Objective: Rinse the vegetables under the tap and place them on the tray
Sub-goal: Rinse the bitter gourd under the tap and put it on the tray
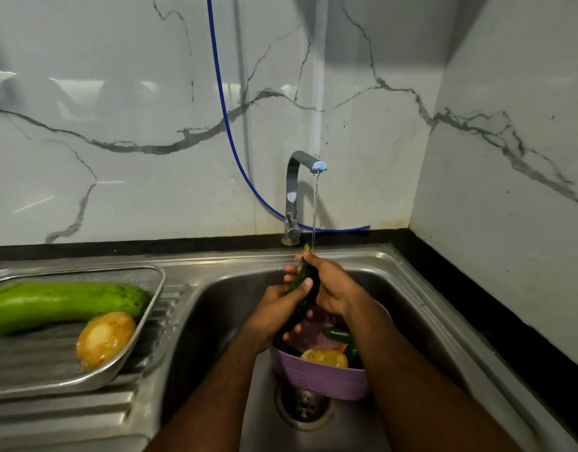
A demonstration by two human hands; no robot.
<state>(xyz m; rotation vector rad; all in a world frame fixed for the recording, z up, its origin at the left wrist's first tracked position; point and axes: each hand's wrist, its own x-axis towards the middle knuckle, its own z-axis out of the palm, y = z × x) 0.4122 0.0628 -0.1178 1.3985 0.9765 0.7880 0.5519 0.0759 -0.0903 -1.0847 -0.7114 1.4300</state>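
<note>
Both hands, the left hand (278,305) and right hand (333,288), grip a dark cucumber (305,285) under the tap (300,177) stream, with a gourd (59,303) and potato (105,339) already on the tray (150,308) to their left, and more vegetables awaiting rinsing in the purple basket (323,376) just below them

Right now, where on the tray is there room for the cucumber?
Bare mesh on the tray, near side, below the gourd and left of the potato. Far side is filled by the gourd. Both hands, left and right, grip the cucumber.
</note>
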